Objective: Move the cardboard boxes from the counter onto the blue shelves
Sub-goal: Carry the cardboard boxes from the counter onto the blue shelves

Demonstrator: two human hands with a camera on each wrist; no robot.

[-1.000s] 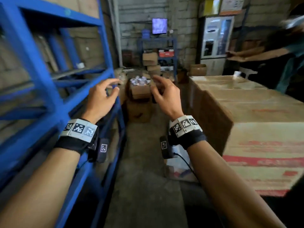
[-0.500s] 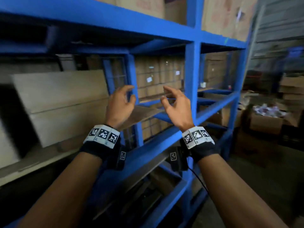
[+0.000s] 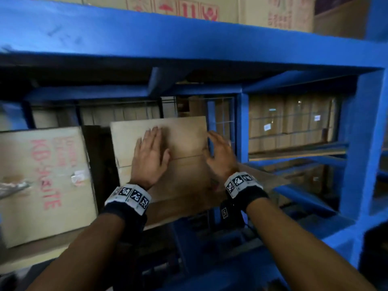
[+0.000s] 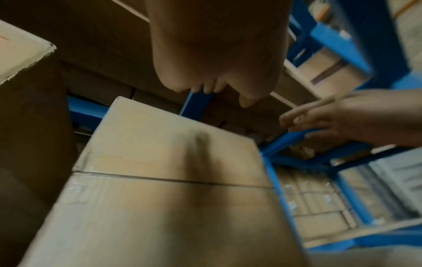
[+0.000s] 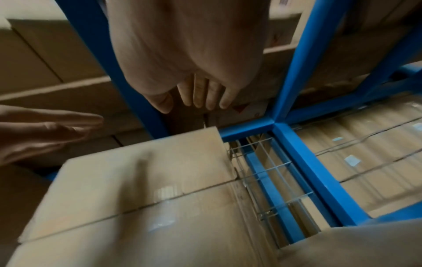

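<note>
A plain brown cardboard box [image 3: 184, 139] stands on the middle level of the blue shelves [image 3: 189, 38], with a taped seam across its near face. My left hand [image 3: 152, 153] is spread flat over the left half of that face, fingers straight. My right hand [image 3: 219, 158] is held at the box's right edge, fingers straight and slightly apart. In the left wrist view the left hand [image 4: 217, 54] hovers close over the box [image 4: 160, 189] and casts a shadow on it. The right wrist view shows the right hand [image 5: 194, 63] just off the box [image 5: 137, 189]. Neither hand holds anything.
A larger box with red lettering [image 3: 42, 181] sits on the same level to the left, across a dark gap [image 3: 98, 164]. More boxes [image 3: 189, 9] fill the level above. Wire mesh [image 3: 222, 122] and stacked cartons [image 3: 289, 122] lie behind. A blue post [image 3: 365, 143] stands at right.
My view has swung from the aisle and counter boxes to face the shelves. Both empty hands have reached forward and now lie at the plain box.
</note>
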